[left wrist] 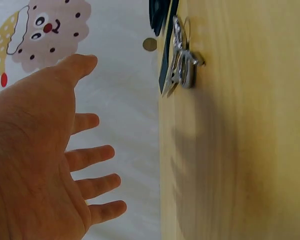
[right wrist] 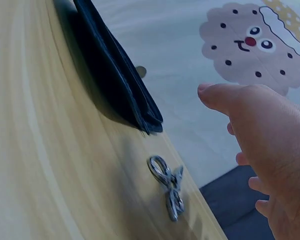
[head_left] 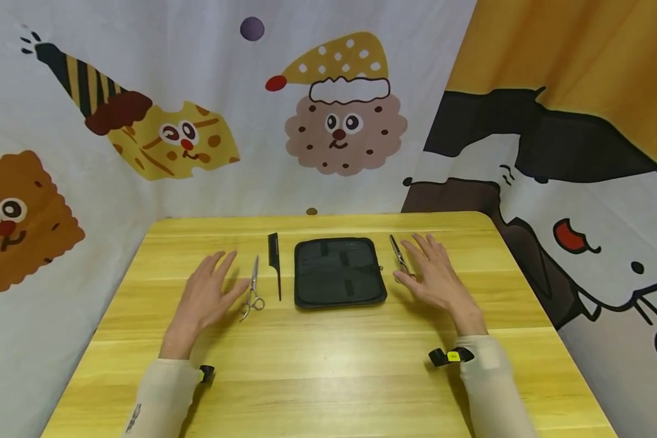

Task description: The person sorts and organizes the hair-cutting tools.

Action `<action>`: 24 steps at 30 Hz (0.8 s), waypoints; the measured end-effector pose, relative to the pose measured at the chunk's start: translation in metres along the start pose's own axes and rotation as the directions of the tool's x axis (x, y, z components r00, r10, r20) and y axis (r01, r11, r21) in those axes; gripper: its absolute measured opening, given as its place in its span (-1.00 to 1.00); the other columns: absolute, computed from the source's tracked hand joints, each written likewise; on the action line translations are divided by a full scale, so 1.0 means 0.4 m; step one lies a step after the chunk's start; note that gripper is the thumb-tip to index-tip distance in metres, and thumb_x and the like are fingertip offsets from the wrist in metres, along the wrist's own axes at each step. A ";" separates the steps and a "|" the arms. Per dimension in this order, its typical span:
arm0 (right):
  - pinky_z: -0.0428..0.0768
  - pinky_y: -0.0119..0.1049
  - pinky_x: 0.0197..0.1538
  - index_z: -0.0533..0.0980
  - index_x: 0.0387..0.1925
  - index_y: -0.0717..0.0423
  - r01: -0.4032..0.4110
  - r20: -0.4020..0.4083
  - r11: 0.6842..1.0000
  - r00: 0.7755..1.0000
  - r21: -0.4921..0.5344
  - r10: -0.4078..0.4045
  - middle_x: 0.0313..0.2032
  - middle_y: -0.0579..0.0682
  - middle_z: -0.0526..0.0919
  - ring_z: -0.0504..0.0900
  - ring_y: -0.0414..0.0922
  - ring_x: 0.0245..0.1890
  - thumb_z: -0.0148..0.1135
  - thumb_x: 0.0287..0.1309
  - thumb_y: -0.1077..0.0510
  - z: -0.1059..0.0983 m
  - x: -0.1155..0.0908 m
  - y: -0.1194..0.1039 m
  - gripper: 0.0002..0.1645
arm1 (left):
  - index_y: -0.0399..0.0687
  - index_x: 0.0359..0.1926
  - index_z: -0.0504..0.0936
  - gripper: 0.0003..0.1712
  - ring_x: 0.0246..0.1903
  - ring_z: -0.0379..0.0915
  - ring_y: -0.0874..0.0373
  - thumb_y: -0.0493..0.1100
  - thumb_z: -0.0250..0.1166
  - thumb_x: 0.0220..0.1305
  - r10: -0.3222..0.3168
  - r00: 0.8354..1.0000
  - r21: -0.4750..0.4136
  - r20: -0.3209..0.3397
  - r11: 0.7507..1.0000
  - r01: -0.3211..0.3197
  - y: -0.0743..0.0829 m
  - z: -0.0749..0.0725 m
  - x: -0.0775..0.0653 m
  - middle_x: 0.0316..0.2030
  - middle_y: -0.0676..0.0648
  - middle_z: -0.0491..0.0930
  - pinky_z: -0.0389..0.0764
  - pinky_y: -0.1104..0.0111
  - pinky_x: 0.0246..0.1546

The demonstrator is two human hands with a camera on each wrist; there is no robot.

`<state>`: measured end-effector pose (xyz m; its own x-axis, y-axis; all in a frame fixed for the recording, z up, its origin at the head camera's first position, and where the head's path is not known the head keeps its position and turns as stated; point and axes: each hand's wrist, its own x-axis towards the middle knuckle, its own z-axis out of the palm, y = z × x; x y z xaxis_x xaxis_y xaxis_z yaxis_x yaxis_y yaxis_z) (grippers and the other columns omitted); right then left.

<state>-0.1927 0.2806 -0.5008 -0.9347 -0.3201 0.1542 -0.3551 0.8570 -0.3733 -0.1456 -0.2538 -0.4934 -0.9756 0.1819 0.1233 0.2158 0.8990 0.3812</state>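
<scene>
My left hand (head_left: 207, 296) hovers over the table with fingers spread, just left of a pair of silver scissors (head_left: 253, 292). It holds nothing; the left wrist view shows its bare palm (left wrist: 35, 150) apart from the scissors (left wrist: 182, 65). A black rat-tail comb (head_left: 274, 255) lies right of those scissors. In the middle sits a flat black zip case (head_left: 339, 274) with dark straps on its face. My right hand (head_left: 437, 277), also spread, is above and beside a second pair of scissors (head_left: 399, 255), partly covering its handles in the head view. The right wrist view shows these scissors (right wrist: 169, 187) untouched.
The wood-grain table (head_left: 323, 371) has rounded far corners. Behind it hangs a curtain (head_left: 197, 201) printed with cartoon figures, orange on the right. A black wrist camera (head_left: 450, 356) is strapped over the right sleeve, another device (head_left: 207, 373) over the left.
</scene>
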 end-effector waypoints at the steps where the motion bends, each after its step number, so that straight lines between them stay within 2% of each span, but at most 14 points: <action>1: -0.08 0.52 0.80 0.26 0.78 -0.03 0.007 0.004 1.000 1.000 -0.001 -0.007 0.80 0.25 0.12 -0.09 0.42 0.84 0.35 0.56 -0.31 0.003 0.000 -0.005 0.00 | -0.11 0.80 0.20 -0.06 0.68 0.10 -0.60 0.25 0.25 0.69 0.001 1.000 -0.001 0.002 1.000 -0.001 0.004 0.003 -0.002 0.70 -0.50 0.20 0.18 -0.54 0.65; 8: -0.04 0.51 0.79 0.27 0.78 -0.05 0.050 0.043 0.999 0.998 0.005 -0.050 0.80 0.26 0.15 -0.02 0.41 0.82 0.34 0.57 -0.31 0.023 0.003 -0.040 -0.02 | -0.18 0.76 0.28 -0.08 0.63 0.22 -0.57 0.24 0.28 0.68 0.023 0.999 -0.006 0.040 1.000 -0.023 0.038 0.029 -0.011 0.67 -0.47 0.29 0.34 -0.52 0.59; 16: 0.03 0.40 0.82 0.30 0.74 0.13 0.133 0.085 0.991 0.987 0.022 -0.134 0.77 0.29 0.21 0.08 0.40 0.80 0.34 0.58 -0.29 0.062 0.006 -0.082 -0.01 | -0.27 0.70 0.35 -0.08 0.60 0.32 -0.52 0.26 0.29 0.67 -0.010 0.998 -0.031 0.059 0.999 0.012 0.064 0.051 -0.033 0.65 -0.46 0.36 0.41 -0.45 0.58; 21: 0.12 0.40 0.81 0.36 0.71 0.12 0.163 0.105 0.987 0.981 0.011 -0.164 0.74 0.27 0.28 0.14 0.39 0.79 0.34 0.58 -0.30 0.081 0.005 -0.105 -0.05 | -0.38 0.65 0.40 -0.08 0.55 0.40 -0.54 0.23 0.34 0.63 -0.041 0.996 -0.023 0.073 0.999 0.043 0.076 0.058 -0.046 0.60 -0.49 0.42 0.45 -0.43 0.56; 24: 0.17 0.40 0.80 0.39 0.69 0.12 0.169 0.120 0.986 0.978 0.004 -0.168 0.74 0.26 0.29 0.17 0.37 0.79 0.35 0.57 -0.30 0.086 0.002 -0.118 -0.06 | -0.42 0.54 0.52 -0.13 0.45 0.49 -0.55 0.23 0.37 0.61 -0.054 0.996 0.006 0.071 0.999 0.053 0.080 0.063 -0.047 0.51 -0.50 0.51 0.52 -0.41 0.49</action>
<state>-0.1772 0.2259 -0.5145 -0.8564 -0.5059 0.1035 -0.5079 0.7891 -0.3455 -0.1212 -0.2184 -0.5068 -0.9862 0.1615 0.0369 0.1632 0.9096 0.3822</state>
